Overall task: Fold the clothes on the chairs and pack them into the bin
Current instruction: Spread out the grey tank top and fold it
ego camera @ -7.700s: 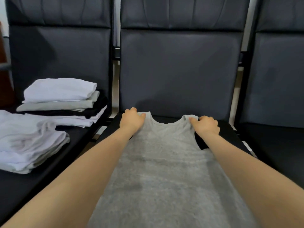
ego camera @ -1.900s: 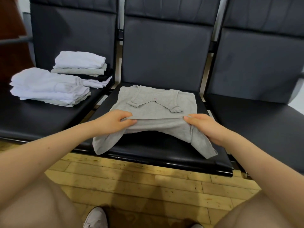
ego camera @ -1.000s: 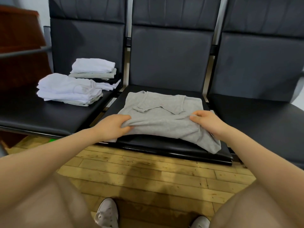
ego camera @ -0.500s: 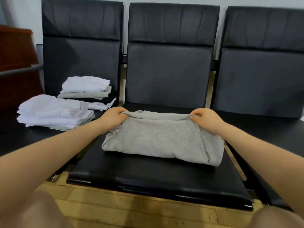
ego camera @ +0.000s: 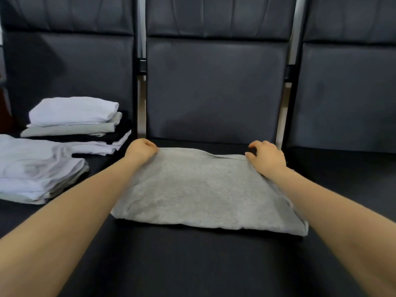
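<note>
Your grey shirt (ego camera: 199,189) lies folded flat on the middle chair seat (ego camera: 192,264). Two piles of folded clothes (ego camera: 72,123) (ego camera: 36,170) sit left of that seat.

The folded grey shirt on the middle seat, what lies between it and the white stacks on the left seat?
In the head view, only the left forearm crosses that stretch of black seat.
</note>
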A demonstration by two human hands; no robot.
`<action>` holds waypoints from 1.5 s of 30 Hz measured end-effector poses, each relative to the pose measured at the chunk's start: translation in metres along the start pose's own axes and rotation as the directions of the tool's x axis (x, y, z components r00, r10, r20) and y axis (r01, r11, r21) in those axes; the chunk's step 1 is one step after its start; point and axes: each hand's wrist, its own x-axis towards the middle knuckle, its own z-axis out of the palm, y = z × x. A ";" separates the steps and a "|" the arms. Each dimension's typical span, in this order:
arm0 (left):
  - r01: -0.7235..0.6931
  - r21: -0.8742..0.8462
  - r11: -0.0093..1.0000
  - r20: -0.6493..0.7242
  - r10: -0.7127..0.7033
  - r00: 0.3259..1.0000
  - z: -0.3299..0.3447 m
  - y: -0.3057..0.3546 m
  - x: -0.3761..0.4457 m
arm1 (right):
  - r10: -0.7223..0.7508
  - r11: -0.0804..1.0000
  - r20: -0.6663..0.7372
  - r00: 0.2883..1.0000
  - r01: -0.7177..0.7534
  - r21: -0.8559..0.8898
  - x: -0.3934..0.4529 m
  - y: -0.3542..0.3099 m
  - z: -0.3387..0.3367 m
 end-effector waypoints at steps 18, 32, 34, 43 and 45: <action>0.057 0.208 0.976 0.078 -0.074 0.994 -0.024 -0.004 -0.106 | 0.459 0.816 0.265 0.848 -0.520 0.251 -0.091 0.032 -0.034; -0.098 0.539 0.837 -0.120 0.191 0.974 -0.027 -0.030 -0.135 | 0.342 0.928 0.016 0.940 -0.340 0.153 -0.119 0.061 -0.042; -0.107 0.549 0.829 -0.111 0.199 0.974 -0.024 -0.030 -0.133 | 0.331 0.939 0.022 0.943 -0.331 0.089 -0.116 0.059 -0.039; -0.309 0.572 0.760 -0.108 0.443 0.890 -0.017 -0.001 -0.126 | 0.216 0.959 -0.177 0.960 -0.174 0.223 -0.079 0.039 -0.030; -0.363 0.538 0.761 -0.026 0.446 0.895 -0.010 0.007 -0.126 | 0.143 0.968 -0.059 0.988 -0.128 0.215 -0.073 0.036 -0.023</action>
